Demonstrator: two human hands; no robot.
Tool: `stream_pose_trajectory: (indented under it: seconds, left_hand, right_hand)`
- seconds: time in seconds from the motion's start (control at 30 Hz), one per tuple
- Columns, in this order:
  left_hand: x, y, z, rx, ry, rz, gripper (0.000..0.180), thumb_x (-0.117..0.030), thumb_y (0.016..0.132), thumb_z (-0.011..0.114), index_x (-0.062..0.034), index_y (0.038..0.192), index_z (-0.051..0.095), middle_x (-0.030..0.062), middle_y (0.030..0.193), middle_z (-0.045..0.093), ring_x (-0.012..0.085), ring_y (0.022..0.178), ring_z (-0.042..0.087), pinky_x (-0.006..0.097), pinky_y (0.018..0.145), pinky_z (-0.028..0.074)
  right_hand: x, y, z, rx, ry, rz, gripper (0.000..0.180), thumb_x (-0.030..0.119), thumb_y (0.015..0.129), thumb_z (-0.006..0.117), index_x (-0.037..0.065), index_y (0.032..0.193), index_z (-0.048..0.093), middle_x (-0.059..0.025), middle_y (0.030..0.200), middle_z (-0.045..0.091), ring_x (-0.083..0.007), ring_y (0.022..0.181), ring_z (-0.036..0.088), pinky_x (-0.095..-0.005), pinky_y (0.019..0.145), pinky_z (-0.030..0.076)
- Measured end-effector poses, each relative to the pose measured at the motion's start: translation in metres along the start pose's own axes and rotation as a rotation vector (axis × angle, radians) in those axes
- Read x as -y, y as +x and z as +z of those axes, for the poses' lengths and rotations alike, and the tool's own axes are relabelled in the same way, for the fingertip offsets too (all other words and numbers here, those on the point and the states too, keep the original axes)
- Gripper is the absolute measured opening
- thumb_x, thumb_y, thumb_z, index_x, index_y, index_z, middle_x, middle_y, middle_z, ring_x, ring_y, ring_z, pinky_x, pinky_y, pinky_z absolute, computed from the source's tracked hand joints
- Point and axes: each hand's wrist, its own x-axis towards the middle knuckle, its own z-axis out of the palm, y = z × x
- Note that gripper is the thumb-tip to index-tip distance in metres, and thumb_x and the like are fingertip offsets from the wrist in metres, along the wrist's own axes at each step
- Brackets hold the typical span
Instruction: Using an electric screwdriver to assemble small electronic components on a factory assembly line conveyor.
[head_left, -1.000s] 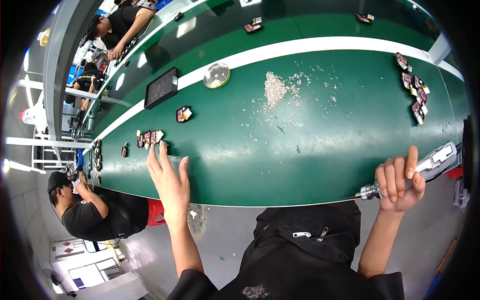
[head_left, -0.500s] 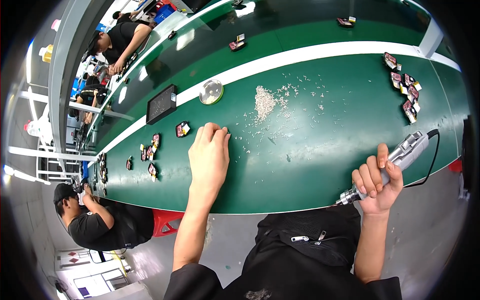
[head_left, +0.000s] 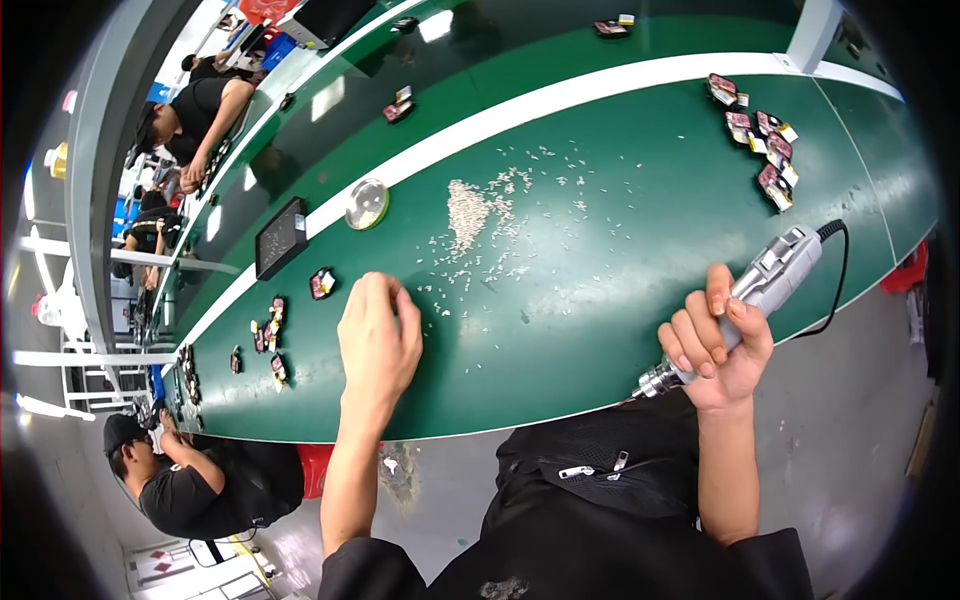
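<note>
Right hand, lower right, wrapped round silver-grey cylindrical power tool; left hand, left of centre, curled, contents can't tell, near small white rods.

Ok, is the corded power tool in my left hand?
No, the grey power tool is gripped in the right hand, well apart from the left hand.

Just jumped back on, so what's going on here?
The person's right hand grips a grey corded power tool, its tip near the edge of the green table. The left hand is over the table with fingers curled; whether it holds anything is hidden. Small white pieces lie heaped and scattered ahead, with dark-and-red parts in groups on both sides.
</note>
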Motion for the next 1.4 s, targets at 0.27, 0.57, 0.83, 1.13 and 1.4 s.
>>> stream_pose_trajectory:
  seconds: [0.27, 0.57, 0.83, 1.13, 1.4]
  left_hand:
    - [-0.092, -0.055, 0.000, 0.114, -1.090, -0.193, 0.006, 0.004, 0.090, 0.048, 0.0033, 0.086, 0.052, 0.0111, 0.079, 0.061, 0.0122, 0.067, 0.052, 0.024, 0.063, 0.043]
    - [-0.122, -0.067, 0.013, 0.282, -1.905, -0.334, 0.009, -0.004, 0.092, 0.055, 0.0051, 0.090, 0.056, 0.0143, 0.081, 0.060, 0.0153, 0.070, 0.056, 0.025, 0.061, 0.046]
    - [-0.125, -0.068, 0.012, 0.275, -1.897, -0.298, 0.015, -0.009, 0.093, 0.054, 0.0042, 0.088, 0.056, 0.0149, 0.079, 0.060, 0.0159, 0.069, 0.056, 0.025, 0.059, 0.045]
    - [-0.124, -0.064, 0.015, 0.302, -1.917, -0.303, 0.016, -0.010, 0.093, 0.054, 0.0039, 0.087, 0.056, 0.0144, 0.077, 0.060, 0.0155, 0.068, 0.055, 0.025, 0.058, 0.043]
    - [-0.124, -0.063, 0.015, 0.336, -1.961, -0.330, 0.015, -0.009, 0.093, 0.054, 0.0046, 0.086, 0.057, 0.0137, 0.076, 0.060, 0.0155, 0.068, 0.054, 0.026, 0.059, 0.043]
  right_hand:
    - [-0.012, 0.006, 0.033, 0.153, -0.017, -0.094, 0.012, 0.019, 0.092, 0.046, 0.008, 0.090, 0.048, 0.0001, 0.052, 0.039, -0.0118, 0.043, 0.039, -0.0294, 0.054, 0.039]
    - [-0.002, -0.008, 0.062, 0.140, -0.016, -0.224, 0.014, 0.020, 0.094, 0.046, 0.007, 0.092, 0.049, 0.0012, 0.053, 0.040, -0.0107, 0.043, 0.040, -0.0286, 0.053, 0.038]
    - [-0.004, -0.008, 0.059, 0.101, 0.014, -0.260, 0.014, 0.019, 0.093, 0.046, 0.006, 0.092, 0.050, 0.0017, 0.052, 0.039, -0.0101, 0.043, 0.038, -0.0282, 0.054, 0.038]
    - [-0.005, -0.005, 0.055, 0.109, 0.015, -0.243, 0.014, 0.019, 0.093, 0.046, 0.005, 0.092, 0.049, 0.0012, 0.052, 0.039, -0.0106, 0.043, 0.038, -0.0287, 0.054, 0.038]
    - [-0.005, -0.005, 0.053, 0.100, 0.004, -0.229, 0.014, 0.020, 0.093, 0.045, 0.006, 0.093, 0.048, 0.0010, 0.053, 0.039, -0.0108, 0.043, 0.038, -0.0290, 0.054, 0.038]
